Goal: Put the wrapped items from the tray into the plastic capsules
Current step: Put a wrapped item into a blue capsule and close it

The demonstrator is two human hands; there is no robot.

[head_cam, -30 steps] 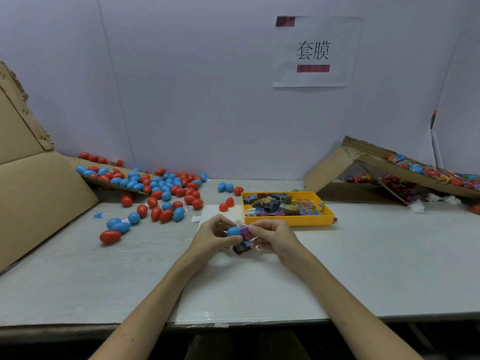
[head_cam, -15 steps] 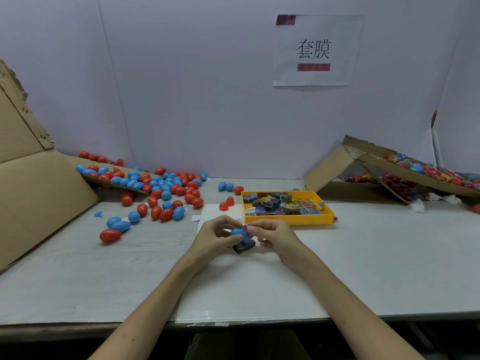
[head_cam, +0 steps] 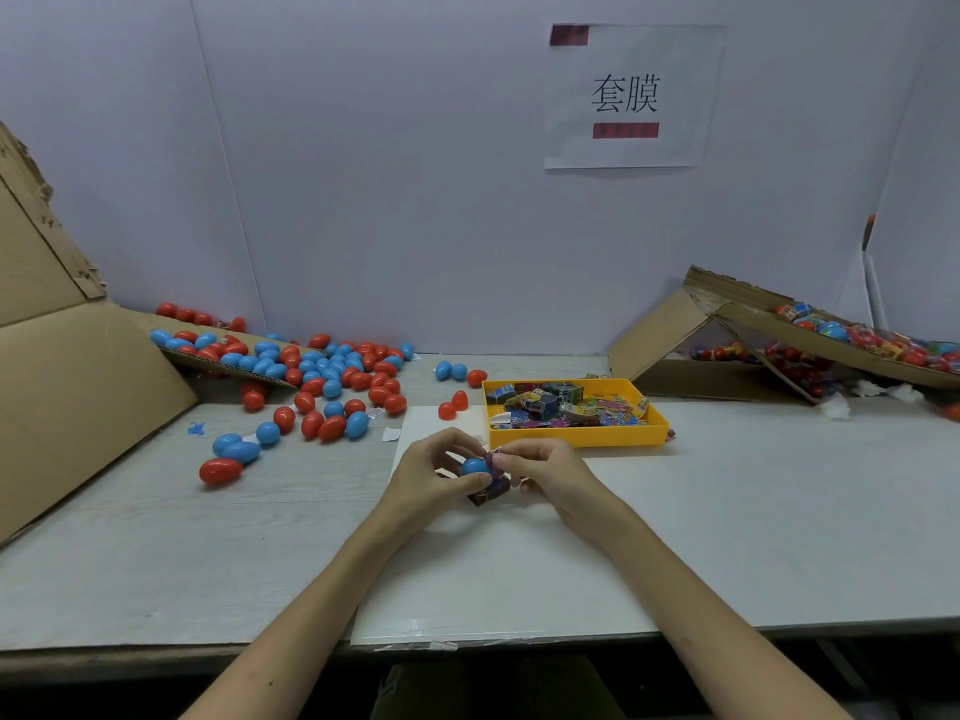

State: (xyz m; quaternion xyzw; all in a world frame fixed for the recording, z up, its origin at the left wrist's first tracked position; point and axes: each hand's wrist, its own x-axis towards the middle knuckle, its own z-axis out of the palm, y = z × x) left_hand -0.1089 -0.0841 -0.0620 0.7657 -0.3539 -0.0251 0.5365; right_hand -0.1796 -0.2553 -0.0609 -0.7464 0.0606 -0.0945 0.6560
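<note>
Where the pale worktop (head_cam: pixel 753 511) runs toward its back edge, the yellow tray (head_cam: pixel 571 438) sits right of centre, heaped with wrapped items (head_cam: pixel 561 407). Between the tray and the front edge, the left hand (head_cam: pixel 431 475) curls thumb and fingers round a blue capsule (head_cam: pixel 475 466). Its long axis lies roughly along the front edge, and its right end is hidden by fingers. The right hand (head_cam: pixel 550 472) pinches a small wrapped item (head_cam: pixel 496 452) at that hidden end.

Paper sign (head_cam: pixel 628 96) on back wall, printed 套膜. Cardboard flap (head_cam: pixel 78 387) leaning far left. White sheet (head_cam: pixel 493 589) flat on table (head_cam: pixel 130 563). Small blue scrap (head_cam: pixel 196 428), possibly star-shaped.
</note>
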